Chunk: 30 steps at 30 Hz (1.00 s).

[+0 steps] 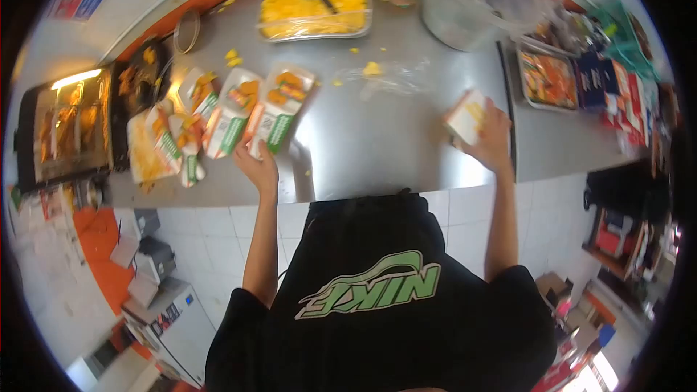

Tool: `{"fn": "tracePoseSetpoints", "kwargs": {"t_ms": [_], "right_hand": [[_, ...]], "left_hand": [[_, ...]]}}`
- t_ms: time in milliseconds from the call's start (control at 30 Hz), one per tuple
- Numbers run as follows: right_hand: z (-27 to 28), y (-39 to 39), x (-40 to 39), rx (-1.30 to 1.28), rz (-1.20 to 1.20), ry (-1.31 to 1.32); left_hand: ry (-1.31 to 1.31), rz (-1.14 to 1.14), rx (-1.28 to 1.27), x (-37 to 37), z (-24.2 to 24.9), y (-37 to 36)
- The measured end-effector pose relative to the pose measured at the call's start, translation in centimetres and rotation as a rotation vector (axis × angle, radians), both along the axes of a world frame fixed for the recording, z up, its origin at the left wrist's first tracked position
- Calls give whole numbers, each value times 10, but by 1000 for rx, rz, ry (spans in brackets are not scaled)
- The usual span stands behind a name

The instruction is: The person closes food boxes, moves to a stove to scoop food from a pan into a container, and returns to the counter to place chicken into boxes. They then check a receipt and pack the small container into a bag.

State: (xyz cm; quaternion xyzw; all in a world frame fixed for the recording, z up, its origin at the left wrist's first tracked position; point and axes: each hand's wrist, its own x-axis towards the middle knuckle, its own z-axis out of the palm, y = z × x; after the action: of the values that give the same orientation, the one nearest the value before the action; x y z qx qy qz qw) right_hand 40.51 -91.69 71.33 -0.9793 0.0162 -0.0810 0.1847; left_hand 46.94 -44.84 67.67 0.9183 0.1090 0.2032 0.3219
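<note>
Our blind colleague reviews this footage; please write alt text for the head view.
At a steel counter, a person's right hand holds a small food pack while the left hand touches one of several packed trays; a pan of yellow food sits behind.

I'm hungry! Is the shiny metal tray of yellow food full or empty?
Full: the rectangular metal tray holds yellow food across its whole width, rim to rim.

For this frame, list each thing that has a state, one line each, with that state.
Left hand: touching the near end of a packed box on the counter.
Right hand: gripping a small box at the counter.
Steel tray: full of yellow food, utensil lying in it.
Row of packed boxes: filled, lying side by side.
Plastic tub: upright.
</note>
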Motion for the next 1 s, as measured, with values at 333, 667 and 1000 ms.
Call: {"fn": "tracePoseSetpoints", "kwargs": {"t_ms": [333,667,1000], "right_hand": [[21,132,44,114,314,129],[-30,315,41,355,922,41],[-12,305,14,458,564,-20]], "left_hand": [[251,119,-502,9,-80,72],[880,-611,-367,-38,67,77],[147,-1232,-303,10,25,94]]}}
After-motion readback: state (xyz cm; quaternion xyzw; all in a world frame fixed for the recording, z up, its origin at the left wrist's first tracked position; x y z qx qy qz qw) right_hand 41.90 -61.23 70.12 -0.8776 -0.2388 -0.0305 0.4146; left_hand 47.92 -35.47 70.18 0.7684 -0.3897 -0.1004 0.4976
